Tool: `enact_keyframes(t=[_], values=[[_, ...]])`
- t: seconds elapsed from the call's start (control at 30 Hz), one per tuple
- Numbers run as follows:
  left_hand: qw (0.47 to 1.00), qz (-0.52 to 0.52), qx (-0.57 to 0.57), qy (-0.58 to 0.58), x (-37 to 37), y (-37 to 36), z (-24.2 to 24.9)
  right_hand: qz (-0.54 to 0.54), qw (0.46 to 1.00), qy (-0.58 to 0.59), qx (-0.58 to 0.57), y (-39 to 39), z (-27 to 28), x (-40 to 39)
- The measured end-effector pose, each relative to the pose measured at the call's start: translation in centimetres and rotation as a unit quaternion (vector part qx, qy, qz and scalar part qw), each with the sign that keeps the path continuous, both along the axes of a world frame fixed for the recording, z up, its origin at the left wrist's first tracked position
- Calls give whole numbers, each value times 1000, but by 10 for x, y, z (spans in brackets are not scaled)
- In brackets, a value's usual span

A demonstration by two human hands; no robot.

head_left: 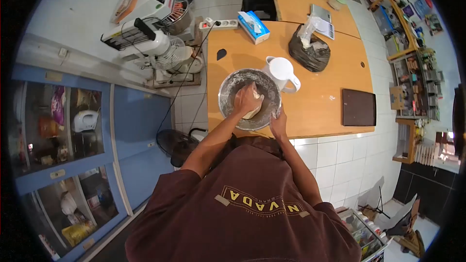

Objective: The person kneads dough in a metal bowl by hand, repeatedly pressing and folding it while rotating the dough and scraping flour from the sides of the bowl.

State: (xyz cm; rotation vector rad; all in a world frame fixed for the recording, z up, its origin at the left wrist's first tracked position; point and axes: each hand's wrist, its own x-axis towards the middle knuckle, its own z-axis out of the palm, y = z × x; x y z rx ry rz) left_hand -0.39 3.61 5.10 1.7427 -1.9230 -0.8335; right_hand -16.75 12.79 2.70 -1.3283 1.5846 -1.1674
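A metal bowl dusted with flour stands at the near left part of the wooden table. Inside it, my left hand is closed on a pale lump of dough, its fingers partly covered with flour. My right hand grips the bowl's right rim from outside, with flour on the fingers. Just beyond the bowl on the right, a white pitcher touches or nearly touches the rim.
A black plastic bag, a scale, a blue tissue box, a power strip and a dark tray are on the table. Mixers stand at the left, above a black fan.
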Motion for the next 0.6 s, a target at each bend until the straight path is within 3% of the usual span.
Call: enact_keyframes(t=[0.07,0.2,0.4,0.5,0.6], values=[[992,45,-90,78,8,2,-24,-10,999,-26,17,-4,8,3],[977,97,-152,110,12,17,5,-35,997,-51,49,-10,-1,3],[981,-124,-142,-49,26,15,36,-8,994,-71,86,-19,7,-2],[962,-169,-166,-134,26,19,20,-7,993,-88,77,-20,4,-2],[950,-185,-212,-131,21,14,8,1,995,-81,65,-21,-3,-3]])
